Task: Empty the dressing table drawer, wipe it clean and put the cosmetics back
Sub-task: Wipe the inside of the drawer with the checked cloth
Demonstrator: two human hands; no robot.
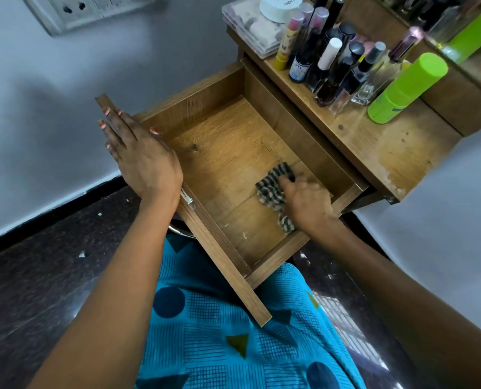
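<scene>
Inside the drawer [222,153], right hand [306,200] around checked cloth [270,189].

1. Holds left hand [141,155] flat, palm down, fingers straight and close together, thumb spread aside.
2. Presses right hand [306,202] down, fingers curled over a checked cloth [273,186].
3. Stretches both bare forearms forward and apart, right hand lower than the left.

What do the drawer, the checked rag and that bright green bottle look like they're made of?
Drawer: wood or wood-look laminate, matte; grain lines and a dark knot show. Checked rag: soft woven cloth; it bunches under the right hand. Green bottle: probably plastic; smooth, opaque, slight sheen.
</scene>
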